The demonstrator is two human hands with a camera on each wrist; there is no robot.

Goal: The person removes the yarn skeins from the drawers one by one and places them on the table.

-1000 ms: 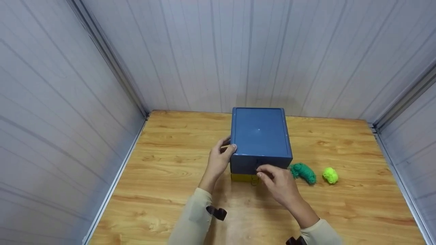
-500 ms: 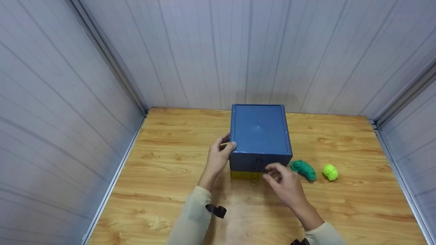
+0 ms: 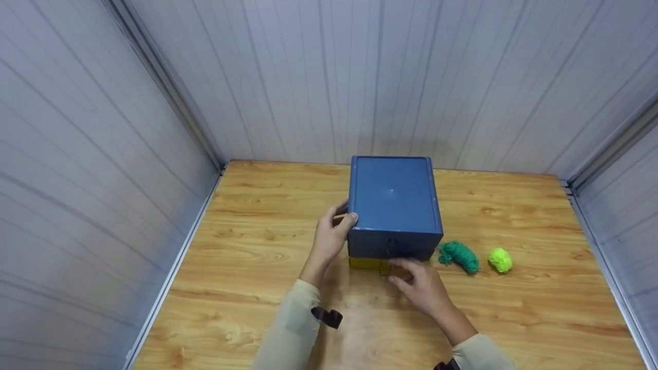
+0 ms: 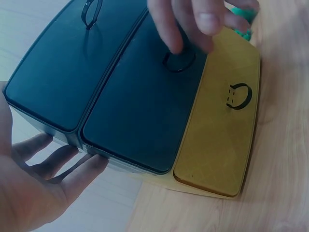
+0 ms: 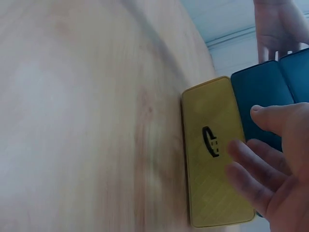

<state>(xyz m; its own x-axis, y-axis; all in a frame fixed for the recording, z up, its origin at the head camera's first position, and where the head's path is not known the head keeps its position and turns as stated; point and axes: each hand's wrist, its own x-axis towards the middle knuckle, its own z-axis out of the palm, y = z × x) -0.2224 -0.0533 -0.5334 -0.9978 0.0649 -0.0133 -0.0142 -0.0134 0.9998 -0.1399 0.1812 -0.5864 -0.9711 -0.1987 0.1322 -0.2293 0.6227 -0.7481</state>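
A small drawer unit (image 3: 393, 195) with a blue top stands on the wooden surface. Its front has an upper blue drawer (image 4: 63, 72), a middle blue drawer (image 4: 135, 116) and a yellow bottom drawer (image 4: 207, 150), all closed. Each carries a dark loop handle, such as the yellow drawer's handle (image 4: 241, 96). My left hand (image 3: 331, 236) rests against the unit's left side, fingers extended and thumb at the top edge. In front of the middle drawer's handle (image 4: 179, 66) hovers my right hand (image 3: 424, 288), thumb and fingers apart, holding nothing.
Right of the unit lie a green yarn bundle (image 3: 459, 257) and a smaller neon-yellow yarn ball (image 3: 500, 260). Pale panel walls enclose the wooden surface (image 3: 247, 288) at the back (image 3: 288, 82) and both sides.
My right hand has left the upper drawer's handle, drawn back to the right, then come down and left to the lower handles. The left hand stays against the unit.
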